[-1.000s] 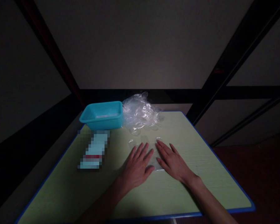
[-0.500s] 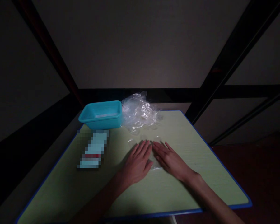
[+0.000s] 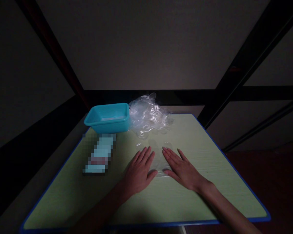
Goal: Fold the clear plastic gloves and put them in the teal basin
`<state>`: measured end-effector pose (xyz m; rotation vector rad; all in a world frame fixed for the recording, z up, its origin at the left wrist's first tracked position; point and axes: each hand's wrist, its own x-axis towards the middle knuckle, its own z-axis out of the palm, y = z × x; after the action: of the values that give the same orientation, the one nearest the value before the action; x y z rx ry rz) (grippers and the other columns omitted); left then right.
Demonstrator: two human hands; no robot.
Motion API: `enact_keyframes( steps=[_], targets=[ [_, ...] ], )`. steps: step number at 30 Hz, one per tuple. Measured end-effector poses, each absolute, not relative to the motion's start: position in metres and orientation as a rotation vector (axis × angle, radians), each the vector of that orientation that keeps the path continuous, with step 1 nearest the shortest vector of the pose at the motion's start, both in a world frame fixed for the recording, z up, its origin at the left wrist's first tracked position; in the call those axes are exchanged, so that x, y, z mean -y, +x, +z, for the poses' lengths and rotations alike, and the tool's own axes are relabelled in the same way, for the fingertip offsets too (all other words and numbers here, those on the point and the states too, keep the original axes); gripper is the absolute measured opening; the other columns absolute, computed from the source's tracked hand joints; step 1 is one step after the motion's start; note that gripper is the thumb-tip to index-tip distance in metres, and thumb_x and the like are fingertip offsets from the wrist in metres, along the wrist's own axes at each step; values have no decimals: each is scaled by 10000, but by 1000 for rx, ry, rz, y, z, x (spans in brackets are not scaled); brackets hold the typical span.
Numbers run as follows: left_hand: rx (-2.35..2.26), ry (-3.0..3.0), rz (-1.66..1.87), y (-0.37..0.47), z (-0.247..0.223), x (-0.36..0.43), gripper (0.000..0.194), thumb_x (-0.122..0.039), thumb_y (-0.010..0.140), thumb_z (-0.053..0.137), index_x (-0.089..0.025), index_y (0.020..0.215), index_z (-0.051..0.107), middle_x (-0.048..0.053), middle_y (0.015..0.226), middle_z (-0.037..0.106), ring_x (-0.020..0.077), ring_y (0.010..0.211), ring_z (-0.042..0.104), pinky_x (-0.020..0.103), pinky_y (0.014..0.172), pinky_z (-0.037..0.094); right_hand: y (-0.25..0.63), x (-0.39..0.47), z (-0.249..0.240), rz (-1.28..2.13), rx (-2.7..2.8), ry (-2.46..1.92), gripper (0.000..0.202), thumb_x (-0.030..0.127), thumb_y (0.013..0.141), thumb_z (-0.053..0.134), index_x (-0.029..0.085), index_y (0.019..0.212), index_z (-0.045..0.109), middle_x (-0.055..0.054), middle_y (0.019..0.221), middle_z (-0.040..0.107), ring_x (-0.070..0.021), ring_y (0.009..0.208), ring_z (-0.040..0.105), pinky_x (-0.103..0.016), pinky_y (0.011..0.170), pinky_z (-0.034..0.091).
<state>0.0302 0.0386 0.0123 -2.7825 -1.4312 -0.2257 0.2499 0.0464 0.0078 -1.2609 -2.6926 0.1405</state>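
Note:
A thin clear plastic glove (image 3: 158, 161) lies flat on the table, its rounded finger ends pointing away from me. My left hand (image 3: 139, 172) rests palm down at its left side, fingers stretched out and thumb apart. On the other side lies my right hand (image 3: 184, 170), also palm down, with its thumb spread toward the glove's near edge. Neither hand grips anything. Beyond them is a crumpled heap of clear plastic gloves (image 3: 148, 115), touching or very close to a turquoise plastic basket (image 3: 107, 126).
The pale green table (image 3: 210, 195) has a blue rim. At the left, in front of the basket, lies a flat rectangular object (image 3: 101, 151), pixelated, light blue with a reddish band. A dark panelled wall (image 3: 146, 48) stands behind the table.
My hands have moved apart, the left one leftward and the right one slightly rightward, uncovering more of the glove between them. The view has shifted a little.

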Motion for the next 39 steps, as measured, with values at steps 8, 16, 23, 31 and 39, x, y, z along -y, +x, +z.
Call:
enact_keyframes(
  steps=[8, 16, 23, 31, 39],
  targets=[
    [1448, -2758, -256, 12, 8, -36, 619, -481, 883, 448, -127, 1378, 335, 148, 1467, 313, 274, 1355, 262, 447, 1075, 273, 252, -48, 13, 222, 2714, -1291, 788, 640, 859, 340, 184, 1461, 115, -134, 1483, 246, -278, 1356, 249, -541, 1085, 192],
    [1440, -2727, -306, -2, 2, -32, 695, -506, 847, 487, -121, 1392, 295, 156, 1459, 328, 281, 1351, 270, 436, 1072, 276, 254, -49, 16, 258, 2739, -1280, 850, 671, 828, 370, 173, 1462, 101, -148, 1486, 223, -291, 1362, 228, -552, 1084, 181],
    [1466, -2761, -349, -8, 0, -30, 871, -493, 803, 548, -90, 1437, 107, 204, 1478, 252, 299, 1368, 208, 460, 1071, 279, 254, -47, 24, 319, 2751, -1277, 908, 681, 801, 415, 154, 1464, 86, -164, 1492, 177, -306, 1365, 199, -558, 1090, 165],
    [1324, -3003, -385, -28, 18, -12, 845, -263, 861, 533, -221, 1449, -73, 129, 1519, 161, 256, 1388, 138, 456, 1094, 254, 267, -26, 45, 306, 2764, -1075, 563, 421, 918, 441, 271, 1427, 254, -42, 1486, 263, -226, 1358, 250, -481, 1101, 244],
    [1143, -3196, -225, -34, 23, -3, 830, -296, 865, 555, -256, 1457, -25, 77, 1519, 184, 263, 1382, 175, 484, 1104, 208, 277, -3, 30, 414, 2856, -954, 684, 462, 910, 438, 247, 1448, 75, -72, 1475, 272, -247, 1353, 253, -511, 1114, 194]
  ],
)
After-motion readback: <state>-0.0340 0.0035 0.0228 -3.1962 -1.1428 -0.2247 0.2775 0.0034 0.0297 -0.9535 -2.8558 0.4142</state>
